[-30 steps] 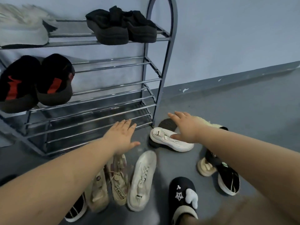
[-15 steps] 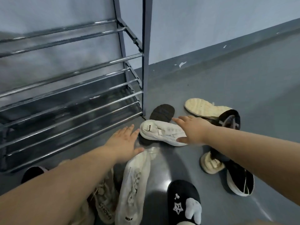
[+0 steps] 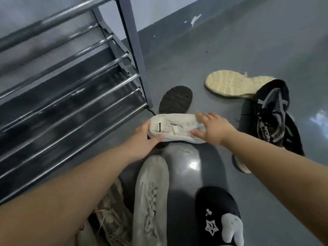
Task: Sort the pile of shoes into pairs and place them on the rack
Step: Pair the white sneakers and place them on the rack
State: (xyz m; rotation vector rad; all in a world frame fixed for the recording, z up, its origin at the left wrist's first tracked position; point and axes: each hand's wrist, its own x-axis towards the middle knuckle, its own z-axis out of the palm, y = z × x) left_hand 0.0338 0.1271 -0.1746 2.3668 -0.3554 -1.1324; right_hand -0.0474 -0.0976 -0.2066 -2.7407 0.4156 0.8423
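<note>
A white strap shoe lies on its side on the grey floor, just right of the metal shoe rack. My left hand grips its heel end, thumb under the sole. My right hand rests on its toe end with the fingers spread over the upper. Behind it a black shoe shows its sole. A white lace-up sneaker lies below my hands, a beige sneaker sits partly under my left forearm.
A cream-soled shoe lies upside down at the right. Beside it is a black-and-white mesh sneaker on another dark shoe. A black slipper with a star and plush tooth sits at the bottom. The rack's lower bars are bare.
The view dropped and closed in on the floor. My left hand moved right onto the white strap shoe's heel; my right hand settled on its toe end. The shoe tipped up slightly.
</note>
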